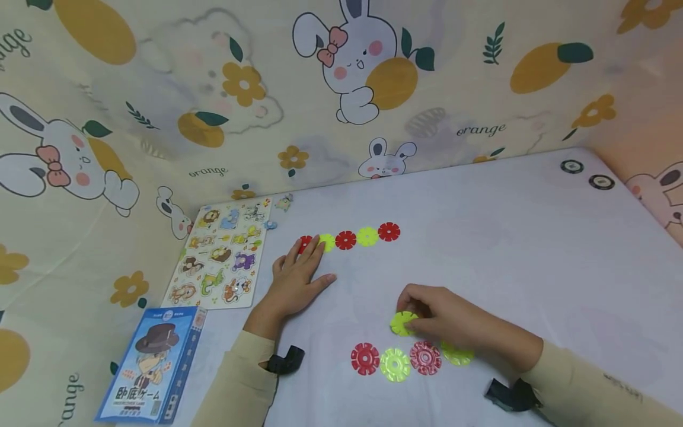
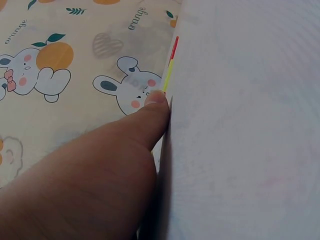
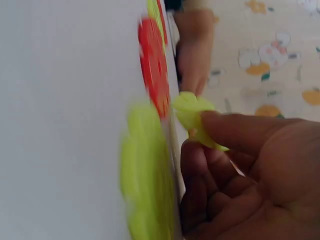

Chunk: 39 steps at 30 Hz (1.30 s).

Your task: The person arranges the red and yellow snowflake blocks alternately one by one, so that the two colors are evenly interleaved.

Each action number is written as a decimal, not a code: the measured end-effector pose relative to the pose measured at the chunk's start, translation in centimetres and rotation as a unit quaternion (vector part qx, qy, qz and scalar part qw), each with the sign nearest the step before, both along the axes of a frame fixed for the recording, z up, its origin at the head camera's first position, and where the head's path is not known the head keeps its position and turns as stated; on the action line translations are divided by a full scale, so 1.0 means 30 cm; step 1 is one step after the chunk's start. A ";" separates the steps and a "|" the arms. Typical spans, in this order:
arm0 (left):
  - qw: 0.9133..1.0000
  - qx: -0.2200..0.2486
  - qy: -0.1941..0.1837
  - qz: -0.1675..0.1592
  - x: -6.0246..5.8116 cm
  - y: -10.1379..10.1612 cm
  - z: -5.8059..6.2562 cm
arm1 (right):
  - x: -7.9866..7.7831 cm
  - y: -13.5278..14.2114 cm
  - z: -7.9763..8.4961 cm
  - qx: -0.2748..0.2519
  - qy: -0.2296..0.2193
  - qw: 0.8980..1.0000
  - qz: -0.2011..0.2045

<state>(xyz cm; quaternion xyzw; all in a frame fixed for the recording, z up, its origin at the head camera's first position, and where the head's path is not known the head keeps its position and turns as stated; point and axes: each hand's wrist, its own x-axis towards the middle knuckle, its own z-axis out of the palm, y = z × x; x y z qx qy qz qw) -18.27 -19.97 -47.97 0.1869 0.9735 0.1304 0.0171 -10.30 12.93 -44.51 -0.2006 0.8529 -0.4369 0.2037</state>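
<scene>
My right hand pinches a yellow-green notched plastic disc between thumb and fingers, just above the near row. In the right wrist view the held disc tilts on edge. That near row alternates a red disc, a yellow-green disc, another red disc and a yellow-green disc partly covered by the right hand. My left hand lies with straight fingers on the table, fingertips over a red disc and beside a yellow-green disc at the far row's left end.
The far row continues rightward to a red disc. On the left lie an animal sticker board and a blue game box. Two dark round pieces sit at the back right corner. Patterned cloth hangs behind the white table.
</scene>
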 end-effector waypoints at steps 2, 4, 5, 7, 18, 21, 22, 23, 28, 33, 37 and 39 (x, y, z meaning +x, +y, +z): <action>1.000 0.000 -0.003 0.001 0.000 -0.002 0.001 | -0.030 0.021 0.002 -0.015 -0.012 0.999 -0.031; 1.000 0.001 -0.003 0.000 0.001 -0.003 0.003 | -0.070 0.049 -0.003 -0.022 -0.005 0.998 -0.066; 1.000 0.001 -0.004 -0.001 0.001 -0.003 0.004 | -0.093 0.065 -0.007 -0.025 -0.005 0.996 -0.084; 1.000 0.004 -0.006 -0.002 0.001 -0.004 0.007 | -0.144 0.100 -0.018 -0.031 -0.007 0.992 -0.118; 1.000 0.003 -0.013 -0.008 -0.002 -0.007 0.012 | -0.287 0.176 -0.020 -0.047 0.002 0.976 -0.212; 1.000 0.004 -0.014 -0.010 -0.002 -0.007 0.014 | -0.266 0.161 -0.022 0.016 0.057 0.980 -0.187; 1.000 0.003 -0.013 -0.010 -0.002 -0.006 0.014 | -0.258 0.153 -0.022 0.045 0.080 0.981 -0.170; 1.000 0.005 -0.013 -0.009 -0.002 -0.006 0.015 | -0.251 0.145 -0.024 0.077 0.105 0.980 -0.151; 1.000 0.003 -0.010 -0.003 -0.002 -0.002 0.020 | -0.239 0.111 -0.027 0.218 0.185 0.956 -0.072; 1.000 0.003 -0.015 -0.003 -0.001 0.000 0.023 | -0.270 0.095 -0.028 0.262 0.199 0.943 -0.047; 1.000 0.005 -0.014 -0.003 0.003 0.001 0.026 | -0.293 0.084 -0.020 0.269 0.188 0.944 -0.029; 1.000 0.007 -0.012 -0.004 0.003 0.001 0.025 | -0.298 0.078 -0.013 0.271 0.179 0.946 -0.025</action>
